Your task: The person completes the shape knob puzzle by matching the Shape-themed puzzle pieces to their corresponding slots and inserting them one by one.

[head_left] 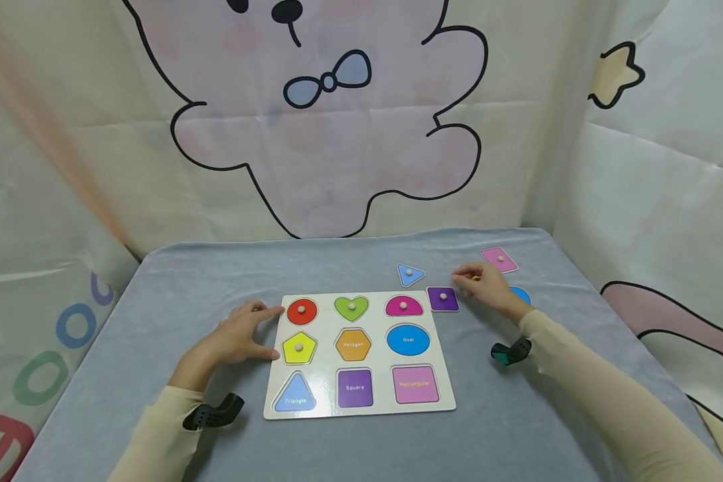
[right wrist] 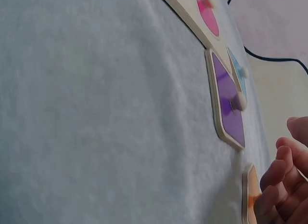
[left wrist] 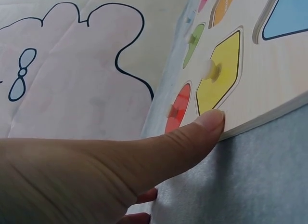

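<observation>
A white wooden shape puzzle board (head_left: 327,388) lies on the table. My left hand (head_left: 235,335) rests at its left edge, thumb and forefinger spread; in the left wrist view the thumb touches the rim beside the yellow pentagon piece (left wrist: 224,74). Beyond the board's right side, my right hand (head_left: 488,286) is over an orange knobbed piece (right wrist: 251,192), mostly covered by bent fingers. Whether they pinch its knob is hidden. Left of that hand lies the purple square piece (head_left: 436,302), touching the board's corner. Red circle (head_left: 295,313), green heart (head_left: 343,309) and pink semicircle (head_left: 395,308) pieces sit in their recesses.
A blue triangle piece (head_left: 406,278) lies behind the board. The pink rectangle piece (head_left: 495,254) is beyond my right hand, and a blue piece (head_left: 521,292) shows partly behind that wrist. Grey cloth (head_left: 349,452) covers the table; printed curtains (head_left: 337,147) stand around it.
</observation>
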`<state>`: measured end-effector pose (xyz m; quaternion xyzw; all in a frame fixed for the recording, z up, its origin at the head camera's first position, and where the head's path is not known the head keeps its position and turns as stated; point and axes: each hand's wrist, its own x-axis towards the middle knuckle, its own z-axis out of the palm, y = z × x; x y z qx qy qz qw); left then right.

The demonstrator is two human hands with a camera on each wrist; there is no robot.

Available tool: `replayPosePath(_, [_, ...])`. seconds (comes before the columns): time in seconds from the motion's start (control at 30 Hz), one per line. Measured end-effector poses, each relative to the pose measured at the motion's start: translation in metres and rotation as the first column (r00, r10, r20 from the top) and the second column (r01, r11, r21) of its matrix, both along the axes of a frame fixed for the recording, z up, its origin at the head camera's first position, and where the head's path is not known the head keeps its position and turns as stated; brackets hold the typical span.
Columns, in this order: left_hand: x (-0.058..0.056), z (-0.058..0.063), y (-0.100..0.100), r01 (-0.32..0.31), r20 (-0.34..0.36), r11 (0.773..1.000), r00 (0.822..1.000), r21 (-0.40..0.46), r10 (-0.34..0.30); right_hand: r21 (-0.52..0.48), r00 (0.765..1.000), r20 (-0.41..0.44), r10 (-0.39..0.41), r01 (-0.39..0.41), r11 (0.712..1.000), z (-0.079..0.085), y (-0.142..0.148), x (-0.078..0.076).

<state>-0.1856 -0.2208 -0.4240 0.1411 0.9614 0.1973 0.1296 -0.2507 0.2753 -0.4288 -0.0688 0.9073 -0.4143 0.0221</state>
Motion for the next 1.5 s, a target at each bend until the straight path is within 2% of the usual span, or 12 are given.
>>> replayPosePath(0.3, [-0.002, 0.0, 0.001, -0.006, 0.003, 1.0, 1.0, 0.009, 0.006, 0.052, 0.999, -0.027, -0.042, 0.044, 0.998, 0.004, 0.015, -0.006])
replayPosePath(0.7, [-0.004, -0.002, -0.001, -0.008, -0.002, 1.0, 1.0, -0.002, 0.008, 0.099, 0.989, 0.09, -0.113, 0.104, 0.99, -0.002, 0.031, -0.015])
replayPosePath(0.9, [-0.002, -0.001, 0.0, -0.01, -0.006, 1.0, 1.0, -0.006, 0.01, 0.128, 0.982, 0.107, -0.155, 0.141, 0.982, -0.002, 0.032, -0.016])
replayPosePath(1.23, [0.0, -0.002, 0.0, 0.01, -0.027, 1.0, 1.0, 0.017, -0.01, 0.153, 0.99, 0.063, -0.124, 0.113, 0.982, -0.004, 0.031, -0.019])
replayPosePath(1.5, [-0.002, -0.002, -0.001, 0.014, -0.026, 1.0, 1.0, 0.017, -0.014, 0.134, 0.992, 0.051, -0.114, 0.106, 0.985, -0.004, 0.028, -0.02])
